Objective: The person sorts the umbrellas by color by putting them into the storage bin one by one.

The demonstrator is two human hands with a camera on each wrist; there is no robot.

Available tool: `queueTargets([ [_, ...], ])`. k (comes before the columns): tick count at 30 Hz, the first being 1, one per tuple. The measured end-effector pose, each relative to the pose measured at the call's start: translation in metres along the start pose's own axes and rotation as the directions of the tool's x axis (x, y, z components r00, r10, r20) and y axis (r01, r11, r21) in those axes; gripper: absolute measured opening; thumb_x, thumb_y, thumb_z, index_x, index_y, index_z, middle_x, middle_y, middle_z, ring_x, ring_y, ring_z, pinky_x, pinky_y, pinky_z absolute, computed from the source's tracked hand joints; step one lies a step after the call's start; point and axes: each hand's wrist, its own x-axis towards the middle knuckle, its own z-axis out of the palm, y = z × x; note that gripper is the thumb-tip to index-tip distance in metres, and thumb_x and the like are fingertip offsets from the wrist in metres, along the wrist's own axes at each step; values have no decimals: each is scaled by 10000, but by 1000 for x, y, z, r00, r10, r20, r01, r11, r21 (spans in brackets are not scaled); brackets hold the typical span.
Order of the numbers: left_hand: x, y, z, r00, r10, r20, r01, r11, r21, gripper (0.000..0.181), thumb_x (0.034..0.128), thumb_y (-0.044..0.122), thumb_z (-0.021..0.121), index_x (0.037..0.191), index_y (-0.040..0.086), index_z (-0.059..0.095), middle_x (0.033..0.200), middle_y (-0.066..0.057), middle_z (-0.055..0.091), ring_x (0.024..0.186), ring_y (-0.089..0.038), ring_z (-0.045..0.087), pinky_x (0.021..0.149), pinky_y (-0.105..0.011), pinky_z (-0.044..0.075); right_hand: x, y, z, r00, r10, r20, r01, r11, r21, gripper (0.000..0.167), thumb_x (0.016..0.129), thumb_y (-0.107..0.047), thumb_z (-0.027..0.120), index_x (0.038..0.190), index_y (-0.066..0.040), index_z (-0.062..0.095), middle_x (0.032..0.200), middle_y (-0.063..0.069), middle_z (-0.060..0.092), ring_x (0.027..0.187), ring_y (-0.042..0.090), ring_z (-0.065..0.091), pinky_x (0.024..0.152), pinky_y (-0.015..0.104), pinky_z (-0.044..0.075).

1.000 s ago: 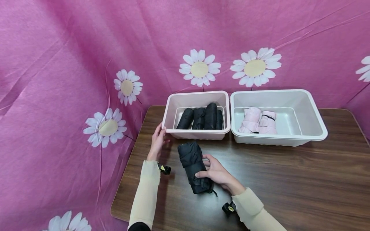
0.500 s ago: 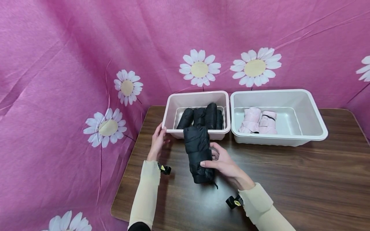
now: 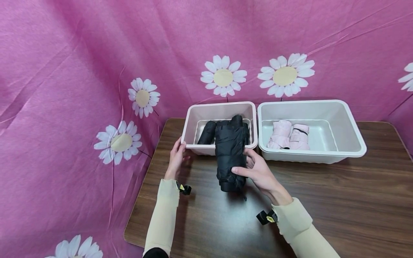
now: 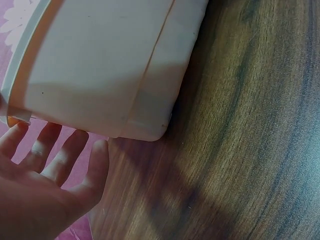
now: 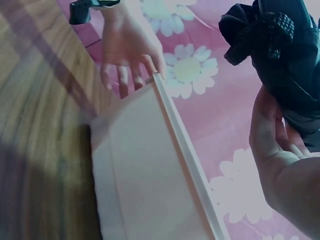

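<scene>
My right hand [image 3: 259,173] grips a black folded umbrella [image 3: 229,154], thumb on top, fingers around its right side. The umbrella is raised over the front rim of the smaller pale bin [image 3: 201,147], its far end above the bin's inside. It hides part of several black folded umbrellas [image 3: 207,132] lying side by side there. In the right wrist view, the held umbrella's dark end [image 5: 280,37] is close to the camera. My left hand [image 3: 175,159] pinches the bin's front left corner, thumb at the rim; its other fingers [image 4: 67,155] extend below the rim.
A larger white bin [image 3: 313,154] stands just right of the smaller one, with two pale pink rolled bundles [image 3: 280,134] inside. Both bins are at the back of the brown wooden table [image 3: 322,193]. Behind hangs a pink cloth [image 3: 180,43] with daisies.
My right hand has carried the black umbrella forward and slightly right, from in front of the smaller bin to over its front rim. My left hand has stayed at the bin's corner.
</scene>
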Motion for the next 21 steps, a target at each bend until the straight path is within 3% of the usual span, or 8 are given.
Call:
queueTargets([
  [8,-1,1,1,1000,7,-2,-7,1000,-7,457,1006,296,488,1456,273,413,1484,-144,420,1254,-321,462,997,-608,409,4,-13,-7,1000,-16,3,15,989,146,631,837,44,645,1383,4,330,1214,9,610,1100,57,601,909,220,511],
  [13,-1,1,1,1000,5,-5,-5,1000,-10,454,1004,294,489,1453,274,420,1485,-135,410,1274,-348,440,1016,-623,392,9,-20,-12,999,-29,-16,32,974,224,557,845,68,620,1332,-78,390,1197,-35,627,1107,66,598,912,230,515],
  [21,-1,-1,2,1000,18,-6,-18,1000,-23,462,1002,275,493,1457,248,418,1468,-169,424,1257,-360,438,1001,-639,389,19,-31,-16,996,-8,-87,29,971,236,543,844,60,624,1302,-136,409,1203,-45,598,1044,47,596,877,193,506],
])
